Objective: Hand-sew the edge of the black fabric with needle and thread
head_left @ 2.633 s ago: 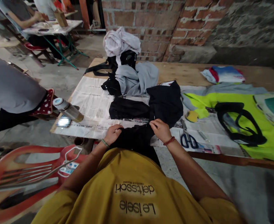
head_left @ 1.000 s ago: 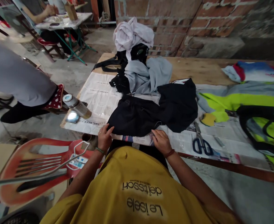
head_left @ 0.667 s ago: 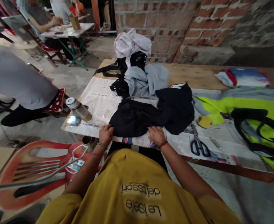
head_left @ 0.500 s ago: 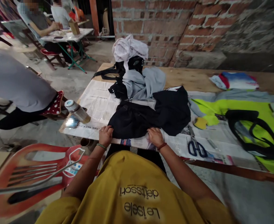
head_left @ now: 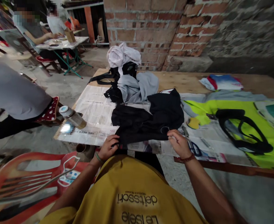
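Along the near edge of the newspaper-covered table [head_left: 92, 102] lies a black garment [head_left: 137, 124], its front edge stretched fairly straight between my hands. My left hand [head_left: 109, 147] pinches its near left corner, fingers closed. At the near right end my right hand [head_left: 180, 143] grips the cloth between thumb and fingers. A thin pale loop [head_left: 165, 129] shows on the fabric just left of that hand. Beyond, a dark folded part [head_left: 167, 107] with a white patch at its top adjoins the garment; whether it is one piece I cannot tell. Scissors [head_left: 196, 149] lie right beside my right wrist, partly hidden.
A glass bottle [head_left: 73, 117] stands at the table's left end. Grey cloth [head_left: 139, 87] and a white bundle [head_left: 123, 56] are piled behind. To the right lie yellow-green fabric [head_left: 251, 105] and a black strap [head_left: 244, 133]. A red chair [head_left: 34, 158] is lower left; a person [head_left: 15, 90] sits left.
My right hand has moved right, pulling the black garment's near edge out longer and straighter. My left hand keeps its corner, now slightly nearer to me. The camera view has shifted a little.
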`<state>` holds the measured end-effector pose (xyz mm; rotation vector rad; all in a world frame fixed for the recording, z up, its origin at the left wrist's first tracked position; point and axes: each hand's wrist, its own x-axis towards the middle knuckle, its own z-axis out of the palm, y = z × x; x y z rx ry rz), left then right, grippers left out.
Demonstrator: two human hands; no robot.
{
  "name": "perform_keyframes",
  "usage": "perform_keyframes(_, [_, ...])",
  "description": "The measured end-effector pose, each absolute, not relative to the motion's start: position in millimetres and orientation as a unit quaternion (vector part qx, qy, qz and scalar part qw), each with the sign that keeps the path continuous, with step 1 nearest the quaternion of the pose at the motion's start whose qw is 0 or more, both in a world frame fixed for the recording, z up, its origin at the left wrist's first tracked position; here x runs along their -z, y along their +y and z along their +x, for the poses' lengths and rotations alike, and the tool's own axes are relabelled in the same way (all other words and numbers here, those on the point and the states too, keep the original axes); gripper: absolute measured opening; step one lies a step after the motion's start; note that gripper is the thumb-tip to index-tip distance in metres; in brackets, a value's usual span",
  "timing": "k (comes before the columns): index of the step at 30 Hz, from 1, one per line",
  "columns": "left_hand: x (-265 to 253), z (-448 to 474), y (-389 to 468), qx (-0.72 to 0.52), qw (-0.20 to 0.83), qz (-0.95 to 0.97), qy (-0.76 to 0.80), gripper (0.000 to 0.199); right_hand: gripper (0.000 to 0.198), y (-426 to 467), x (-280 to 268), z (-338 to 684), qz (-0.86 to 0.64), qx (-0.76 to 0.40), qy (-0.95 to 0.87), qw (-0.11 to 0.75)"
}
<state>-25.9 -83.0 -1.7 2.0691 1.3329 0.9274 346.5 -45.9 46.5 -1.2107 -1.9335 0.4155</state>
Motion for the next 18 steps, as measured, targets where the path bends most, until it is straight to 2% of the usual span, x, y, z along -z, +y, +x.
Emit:
perform_keyframes(3, [-29, -25, -75, -0.420, 0.402, 0.633, 0.511, 0.017, 0.011, -29, -71, 350, -0.504, -0.200, -0.713, 0.444])
perform_keyframes(6, [-44, -28, -57, -0.462, 0.471, 0.551, 0.512, 0.021, 0.015, -2, -80, 339, -0.523, -0.260, -0.672, 0.454])
perform_keyframes(8, [-40, -32, -45, -0.456, 0.450, 0.543, 0.543, 0.022, 0.017, 16, -72, 326, -0.527, -0.293, -0.669, 0.435])
perform_keyframes(13, [5, -52, -34, -0.376, 0.256, 0.618, 0.641, 0.018, 0.020, 26, -28, 302, -0.520, -0.269, -0.722, 0.368])
perform_keyframes(18, [37, -66, -44, -0.365, 0.229, 0.655, 0.621, 0.026, 0.022, 1, -11, 304, -0.513, -0.244, -0.745, 0.349])
